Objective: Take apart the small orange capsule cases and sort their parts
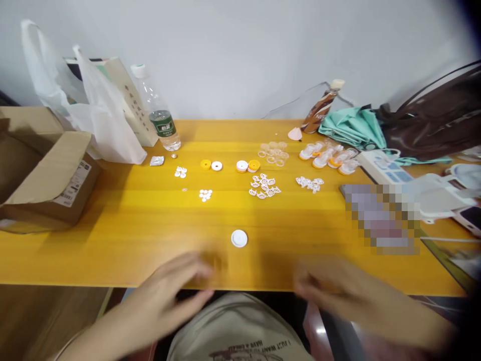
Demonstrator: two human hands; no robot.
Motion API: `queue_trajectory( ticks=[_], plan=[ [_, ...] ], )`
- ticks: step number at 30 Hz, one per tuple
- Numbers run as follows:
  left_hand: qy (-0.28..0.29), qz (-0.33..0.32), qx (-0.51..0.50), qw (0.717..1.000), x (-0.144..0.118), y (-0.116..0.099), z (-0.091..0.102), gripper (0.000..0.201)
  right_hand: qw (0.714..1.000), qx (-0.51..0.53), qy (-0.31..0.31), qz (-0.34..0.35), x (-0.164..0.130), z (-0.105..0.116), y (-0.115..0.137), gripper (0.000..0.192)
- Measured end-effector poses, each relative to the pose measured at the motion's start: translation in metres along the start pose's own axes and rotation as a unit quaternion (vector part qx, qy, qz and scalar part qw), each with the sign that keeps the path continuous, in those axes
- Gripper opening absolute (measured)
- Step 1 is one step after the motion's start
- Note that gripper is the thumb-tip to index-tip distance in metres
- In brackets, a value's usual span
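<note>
The person's left hand (pixel 176 288) lies at the near edge of the long yellow wooden table (pixel 124 235), fingers spread and flat, holding nothing. The right hand (pixel 334 291) is at the same edge, to the other side; it is badly blurred, so whether its fingers are spread or curled cannot be told, and nothing shows in it.

Between the two hands and a little farther onto the table sits a small round white plastic cap (pixel 239 238), flat on the wood and apart from both hands. It is the nearest object to them.

Farther out, across the middle of the table, small parts lie in groups: a pair of yellow and white discs (pixel 211 164), a second white and orange disc pair (pixel 248 165), a cluster of tiny white pieces (pixel 205 194), a heap of white ring-shaped clips (pixel 264 186), another small white heap (pixel 310 183), a pile of clear plastic rings (pixel 274 153), and a row of clear and orange shells (pixel 330 155).

Along the far edge stand a clear water bottle with a green label (pixel 160 113), a white plastic bag (pixel 101 115) and a brown drink bottle (pixel 319 108). An open cardboard box (pixel 48 170) sits at the left end, a folded teal cloth (pixel 353 128) and a dark brown bag (pixel 436 115) at the right.
</note>
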State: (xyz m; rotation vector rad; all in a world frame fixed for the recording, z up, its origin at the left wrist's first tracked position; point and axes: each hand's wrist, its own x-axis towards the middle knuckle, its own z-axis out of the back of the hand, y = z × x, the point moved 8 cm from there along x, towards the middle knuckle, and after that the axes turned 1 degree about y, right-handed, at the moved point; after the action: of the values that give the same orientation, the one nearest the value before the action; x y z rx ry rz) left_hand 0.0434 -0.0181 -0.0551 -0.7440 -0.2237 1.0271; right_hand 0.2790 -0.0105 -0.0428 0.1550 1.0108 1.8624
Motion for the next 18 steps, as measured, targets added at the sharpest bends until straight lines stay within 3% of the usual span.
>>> queue_trajectory(
  ticks=[3, 6, 11, 18],
  plan=[
    [-0.059, -0.064, 0.038, 0.995, 0.055, -0.014, 0.013, 0.043, 0.998, 0.005, -0.022, 0.056, 0.063, 0.011, 0.015, 0.026],
    [-0.034, -0.101, 0.068, 0.992, 0.093, -0.014, 0.009, 0.044, 0.993, -0.024, -0.032, 0.112, 0.102, 0.002, 0.017, 0.045],
    [0.024, -0.166, 0.065, 0.984, 0.112, -0.018, 0.003, 0.036, 0.987, -0.013, -0.02, 0.161, 0.116, -0.009, 0.013, 0.042],
    [0.027, -0.212, 0.004, 0.977, 0.118, -0.015, 0.0, 0.03, 0.985, -0.027, -0.04, 0.168, 0.121, -0.006, 0.013, 0.049]
  ],
)
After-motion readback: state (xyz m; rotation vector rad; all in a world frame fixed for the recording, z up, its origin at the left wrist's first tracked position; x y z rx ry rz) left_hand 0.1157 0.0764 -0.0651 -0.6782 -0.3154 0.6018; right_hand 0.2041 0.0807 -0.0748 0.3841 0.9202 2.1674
